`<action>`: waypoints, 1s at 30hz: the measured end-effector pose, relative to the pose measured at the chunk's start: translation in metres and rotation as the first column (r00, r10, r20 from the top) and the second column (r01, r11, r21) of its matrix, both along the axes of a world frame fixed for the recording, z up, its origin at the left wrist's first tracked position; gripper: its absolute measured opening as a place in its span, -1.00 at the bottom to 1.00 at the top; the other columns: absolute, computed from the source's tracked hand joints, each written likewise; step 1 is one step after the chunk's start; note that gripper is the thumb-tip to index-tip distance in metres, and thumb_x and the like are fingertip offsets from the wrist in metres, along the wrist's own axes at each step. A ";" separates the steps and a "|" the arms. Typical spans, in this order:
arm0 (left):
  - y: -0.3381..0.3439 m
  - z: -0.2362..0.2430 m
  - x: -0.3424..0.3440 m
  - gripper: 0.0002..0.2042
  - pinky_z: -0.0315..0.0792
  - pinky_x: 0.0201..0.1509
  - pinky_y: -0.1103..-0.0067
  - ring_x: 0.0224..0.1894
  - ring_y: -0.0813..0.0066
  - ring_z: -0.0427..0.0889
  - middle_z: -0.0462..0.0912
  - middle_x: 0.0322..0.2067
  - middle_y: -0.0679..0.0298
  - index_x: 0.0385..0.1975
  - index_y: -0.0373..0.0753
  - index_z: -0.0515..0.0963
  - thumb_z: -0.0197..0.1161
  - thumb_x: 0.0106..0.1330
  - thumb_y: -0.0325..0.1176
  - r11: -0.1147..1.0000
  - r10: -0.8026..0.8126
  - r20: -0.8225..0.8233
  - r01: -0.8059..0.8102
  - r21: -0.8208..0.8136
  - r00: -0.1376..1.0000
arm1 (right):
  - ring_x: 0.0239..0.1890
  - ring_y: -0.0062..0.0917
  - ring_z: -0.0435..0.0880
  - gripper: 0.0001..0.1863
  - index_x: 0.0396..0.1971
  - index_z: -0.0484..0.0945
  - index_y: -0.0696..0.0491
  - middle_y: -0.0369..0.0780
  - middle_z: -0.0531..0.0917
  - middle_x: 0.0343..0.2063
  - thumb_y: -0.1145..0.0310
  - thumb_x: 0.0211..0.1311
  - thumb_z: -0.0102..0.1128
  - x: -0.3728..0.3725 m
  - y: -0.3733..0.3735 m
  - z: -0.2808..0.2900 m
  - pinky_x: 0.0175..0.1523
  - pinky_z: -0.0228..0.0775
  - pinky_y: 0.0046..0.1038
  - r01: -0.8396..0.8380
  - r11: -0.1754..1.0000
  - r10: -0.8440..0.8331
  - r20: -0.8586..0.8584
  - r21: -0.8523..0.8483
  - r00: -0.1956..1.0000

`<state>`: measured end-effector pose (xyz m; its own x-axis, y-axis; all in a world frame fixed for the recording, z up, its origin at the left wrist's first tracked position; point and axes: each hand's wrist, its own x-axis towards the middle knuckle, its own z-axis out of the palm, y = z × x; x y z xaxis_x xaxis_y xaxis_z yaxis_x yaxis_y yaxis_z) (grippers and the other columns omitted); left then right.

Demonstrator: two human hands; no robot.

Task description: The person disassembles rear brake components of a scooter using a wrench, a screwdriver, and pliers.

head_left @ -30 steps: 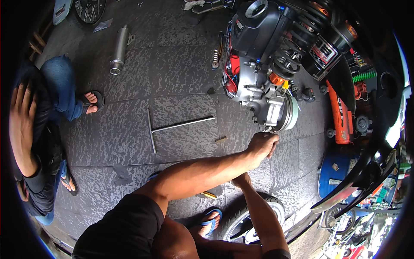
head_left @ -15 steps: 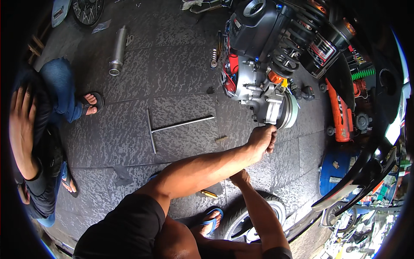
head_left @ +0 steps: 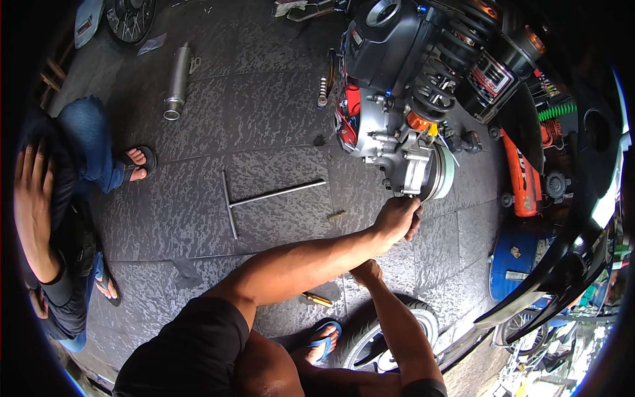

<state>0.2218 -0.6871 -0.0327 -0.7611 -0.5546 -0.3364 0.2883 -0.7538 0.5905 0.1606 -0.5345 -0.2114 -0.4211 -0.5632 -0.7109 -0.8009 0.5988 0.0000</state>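
My left hand (head_left: 398, 218) is closed, with its fingers curled in just below the round drum-like hub (head_left: 438, 173) of a motorbike's rear drive. What lies inside the fingers is hidden. The hub has a pale rim and joins a silver engine casing (head_left: 377, 129). Lower down, my right hand (head_left: 368, 271) is bent into a fist beside my left forearm (head_left: 311, 261), which partly covers it; anything in that grip is out of sight. A wheel with a black tyre (head_left: 423, 308) lies beneath my right forearm.
On the dark tiled floor lie a T-handle wrench (head_left: 274, 192), a yellow-handled screwdriver (head_left: 317, 300) and a silver exhaust muffler (head_left: 177, 83). Another person (head_left: 66, 218) sits at the left. A coil-spring shock absorber (head_left: 433, 86) rises above the casing; black bodywork (head_left: 582, 218) curves down the right.
The floor items and the drive unit have shifted slightly left in the picture. My left hand has moved slightly left and down; my right hand stays almost in place.
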 end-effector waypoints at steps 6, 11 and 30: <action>0.002 0.019 -0.009 -0.74 0.27 -0.67 0.59 -0.72 0.61 0.32 0.37 -0.71 0.38 -0.46 -0.22 0.41 -0.01 0.41 -0.19 0.975 -0.008 0.008 0.006 0.223 1.000 | -0.12 -0.17 0.69 -0.51 -0.09 0.61 -0.12 -0.09 0.71 -0.23 -0.15 0.26 -0.09 -0.007 0.015 -0.005 -0.01 0.51 -0.17 -0.112 0.960 0.102 -0.051 -0.258 0.993; 0.000 -0.015 0.002 -0.71 0.22 -0.75 0.61 -0.75 0.63 0.32 0.35 -0.72 0.38 -0.46 -0.25 0.40 0.01 0.44 -0.18 0.998 0.060 -0.063 -0.063 -0.033 0.996 | -0.16 -0.13 0.69 -0.51 -0.12 0.62 -0.13 -0.08 0.70 -0.23 -0.19 0.21 0.00 -0.003 0.010 -0.018 -0.07 0.52 -0.15 -0.091 0.979 0.099 0.037 -0.180 0.994; 0.011 0.025 -0.012 -0.70 0.31 -0.72 0.58 -0.74 0.63 0.30 0.38 -0.69 0.37 -0.49 -0.21 0.40 -0.01 0.39 -0.12 0.993 0.062 0.126 -0.074 0.093 0.990 | 0.17 0.02 0.30 0.00 0.23 0.18 0.20 0.10 0.35 0.11 -0.11 -0.12 0.41 0.100 0.264 0.003 0.28 0.06 0.00 0.592 0.468 -0.850 -0.152 -0.656 0.504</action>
<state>0.2097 -0.6759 -0.0080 -0.6725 -0.5636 -0.4797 0.2711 -0.7907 0.5489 0.2602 -0.2710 -0.2088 -0.9928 -0.0766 -0.0922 -0.0489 0.9612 -0.2714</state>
